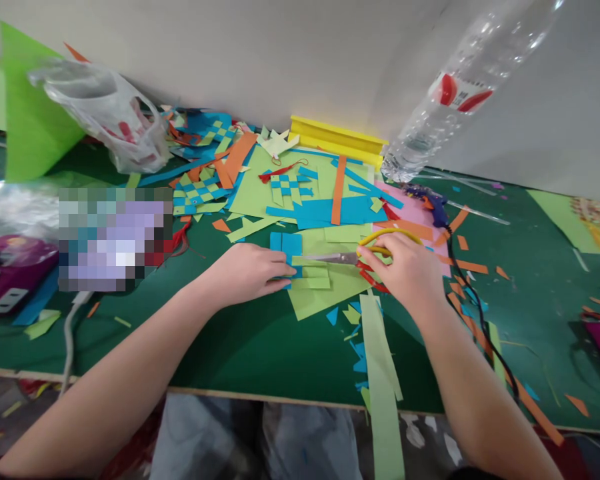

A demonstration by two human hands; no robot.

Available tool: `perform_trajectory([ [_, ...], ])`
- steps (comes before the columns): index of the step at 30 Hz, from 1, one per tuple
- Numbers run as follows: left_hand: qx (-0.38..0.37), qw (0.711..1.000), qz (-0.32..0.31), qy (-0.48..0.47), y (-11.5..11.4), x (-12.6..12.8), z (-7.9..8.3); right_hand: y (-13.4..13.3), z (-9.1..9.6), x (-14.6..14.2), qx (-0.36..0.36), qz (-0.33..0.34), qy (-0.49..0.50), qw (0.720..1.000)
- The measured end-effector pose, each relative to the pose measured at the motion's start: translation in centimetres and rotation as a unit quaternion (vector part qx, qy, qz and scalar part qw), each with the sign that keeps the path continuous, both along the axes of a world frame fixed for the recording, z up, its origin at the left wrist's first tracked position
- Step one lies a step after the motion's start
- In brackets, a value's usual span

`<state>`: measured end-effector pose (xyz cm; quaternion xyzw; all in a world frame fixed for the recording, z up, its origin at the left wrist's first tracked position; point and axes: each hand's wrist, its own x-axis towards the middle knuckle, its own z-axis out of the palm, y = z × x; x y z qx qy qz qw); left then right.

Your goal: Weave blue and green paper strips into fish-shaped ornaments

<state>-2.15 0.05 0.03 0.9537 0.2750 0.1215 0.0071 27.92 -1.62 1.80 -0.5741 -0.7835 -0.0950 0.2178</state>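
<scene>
My left hand [253, 272] holds a small piece of blue and light green paper strips [293, 248], its fingertips closed on the lower left part. The strips cross one another over a light green sheet [307, 305]. In my right hand [405, 270] is a pair of scissors [336, 257] with yellow handles. Its blades point left, with the tip at the strips; whether they touch the paper I cannot tell. A red looped part [375, 279] shows below the scissors, partly hidden by my right hand. Behind lies a blue and green woven paper fish [286, 187] with a red tassel.
A tall plastic bottle [455, 93] and a yellow folded strip [337, 141] stand by the wall. At left are a bagged cup [113, 120] and a blurred-out phone-like device [117, 240] with a cable. Paper scraps and a black cord [473, 297] lie at right. Long green strips [383, 373] overhang the edge.
</scene>
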Motion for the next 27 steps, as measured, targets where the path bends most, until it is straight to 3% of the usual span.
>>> perform_trajectory([
  [5,0.006,1.0,-0.002,0.004,0.0,0.1,0.1,0.1,-0.4,-0.1,-0.027,0.01,-0.027,0.999],
  [11,0.006,1.0,-0.003,-0.002,0.0,0.0,0.0,0.2,0.8,1.8,-0.076,-0.03,-0.012,0.997],
  [19,0.01,1.0,-0.006,-0.013,-0.1,0.1,0.0,0.7,1.7,3.0,-0.097,-0.131,0.125,0.979],
  [23,0.017,1.0,-0.006,-0.022,-0.1,0.1,0.2,1.0,1.4,2.9,-0.117,-0.205,0.074,0.969],
  [27,0.033,0.999,-0.004,-0.041,-0.1,0.1,0.3,1.3,0.9,2.8,-0.176,-0.233,0.024,0.956],
])
